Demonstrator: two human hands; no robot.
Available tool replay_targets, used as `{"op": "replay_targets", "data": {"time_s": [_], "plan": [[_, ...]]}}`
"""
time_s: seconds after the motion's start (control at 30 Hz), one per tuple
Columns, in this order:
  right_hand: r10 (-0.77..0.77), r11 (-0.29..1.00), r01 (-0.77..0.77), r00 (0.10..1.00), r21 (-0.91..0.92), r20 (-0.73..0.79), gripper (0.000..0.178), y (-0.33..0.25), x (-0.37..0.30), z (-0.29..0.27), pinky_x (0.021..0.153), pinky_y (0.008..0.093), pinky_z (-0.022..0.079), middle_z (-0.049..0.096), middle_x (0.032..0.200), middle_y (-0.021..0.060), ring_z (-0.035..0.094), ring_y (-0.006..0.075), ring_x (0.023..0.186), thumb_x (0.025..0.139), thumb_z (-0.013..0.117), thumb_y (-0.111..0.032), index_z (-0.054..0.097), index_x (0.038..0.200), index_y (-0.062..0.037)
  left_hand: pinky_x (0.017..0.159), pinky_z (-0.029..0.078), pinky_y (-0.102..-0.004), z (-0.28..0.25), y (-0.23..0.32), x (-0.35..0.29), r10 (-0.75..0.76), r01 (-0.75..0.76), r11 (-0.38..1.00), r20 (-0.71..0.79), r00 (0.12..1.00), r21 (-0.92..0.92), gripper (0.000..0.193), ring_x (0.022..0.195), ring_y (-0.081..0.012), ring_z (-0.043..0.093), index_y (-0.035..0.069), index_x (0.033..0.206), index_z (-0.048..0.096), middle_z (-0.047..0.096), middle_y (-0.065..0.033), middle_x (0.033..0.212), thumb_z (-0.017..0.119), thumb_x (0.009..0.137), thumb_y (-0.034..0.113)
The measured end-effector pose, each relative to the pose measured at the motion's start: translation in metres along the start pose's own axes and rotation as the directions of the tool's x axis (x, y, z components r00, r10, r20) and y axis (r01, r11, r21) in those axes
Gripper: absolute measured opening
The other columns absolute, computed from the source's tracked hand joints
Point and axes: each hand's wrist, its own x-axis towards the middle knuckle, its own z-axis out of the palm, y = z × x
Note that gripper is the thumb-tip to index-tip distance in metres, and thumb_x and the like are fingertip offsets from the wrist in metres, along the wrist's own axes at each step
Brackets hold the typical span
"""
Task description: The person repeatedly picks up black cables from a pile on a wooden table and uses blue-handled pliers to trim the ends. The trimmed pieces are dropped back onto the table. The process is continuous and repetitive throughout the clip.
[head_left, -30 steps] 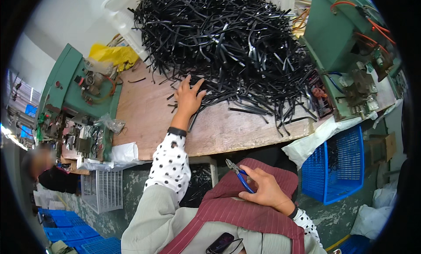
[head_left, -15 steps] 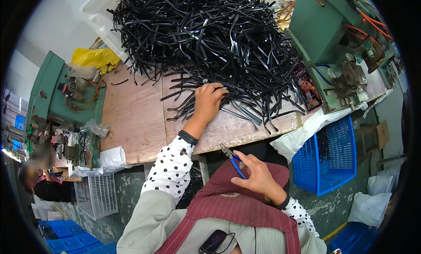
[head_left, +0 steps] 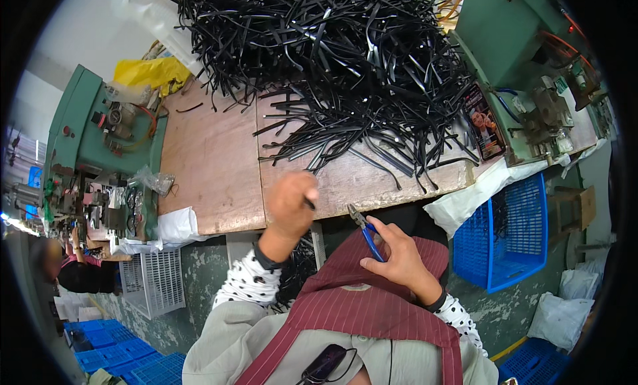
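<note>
Black strips point(head_left: 319, 59) lie heaped on the table point(head_left: 212, 165) before us; our right hand point(head_left: 401, 257) grips blue-handled cutters point(head_left: 369, 239) near its front edge, our blurred left hand point(head_left: 291, 202), above that edge, curled, its hold unclear. Green machines point(head_left: 508, 46) flank the table.

Pale wooden tabletop point(head_left: 212, 165), seam down the middle, rough front edge. Big heap of black strips point(head_left: 332, 69) at far centre, fanning out toward the front right. One loose strip point(head_left: 191, 108) lies apart, left. Green machine point(head_left: 70, 129) at left end, second green machine point(head_left: 502, 56) right. Dark printed card point(head_left: 490, 133) beside the latter.
</note>
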Motion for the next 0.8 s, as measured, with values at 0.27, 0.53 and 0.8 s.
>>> {"op": "replay_targets", "data": {"time_s": [0.27, 0.53, 0.8], "plan": [[0.002, 0.999, -0.005, 0.998, -0.052, -0.059, 0.083, -0.003, -0.009, -0.007, 0.072, 0.0356, 0.052, 0.056, 0.087, 0.0097, 0.061, 0.0251, 0.079, 0.063, 0.084, -0.023, 0.05, 0.137, -0.0084, 0.056, 0.046, -0.0293, 0.032, -0.01, -0.032, -0.513, 0.559, 0.786, 0.224, 0.828, -0.264, 0.014, 0.063, -0.0157, 0.061, 0.002, 0.094, 0.064, 0.064, -0.0073, 0.076, 0.061, 0.095, 0.015], [-0.309, 0.914, 0.252, 0.941, -0.318, -0.141, 0.084, -0.027, -0.001, -0.007, 0.067, 0.0369, 0.048, 0.056, 0.093, 0.0121, 0.056, 0.0287, 0.076, 0.057, 0.082, -0.018, 0.051, 0.135, -0.0062, 0.042, 0.028, -0.0169, -0.007, 0.018, 0.009, -0.577, 0.769, -0.328, 0.761, 0.296, -0.548, 0.038, 0.047, -0.0025, 0.028, 0.007, 0.103, 0.052, 0.045, 0.0021, 0.07, 0.038, 0.105, 0.043], [-0.348, 0.866, 0.284, 0.933, -0.411, -0.088, 0.083, -0.035, 0.002, -0.008, 0.065, 0.0379, 0.048, 0.056, 0.097, 0.0127, 0.057, 0.0285, 0.078, 0.058, 0.081, -0.019, 0.052, 0.135, -0.0078, 0.039, 0.024, -0.0175, -0.002, 0.019, 0.005, -0.477, 0.745, -0.348, 0.792, 0.381, -0.569, 0.042, 0.046, -0.0029, 0.028, 0.008, 0.09, 0.049, 0.041, 0.002, 0.064, 0.034, 0.105, 0.044]]}}
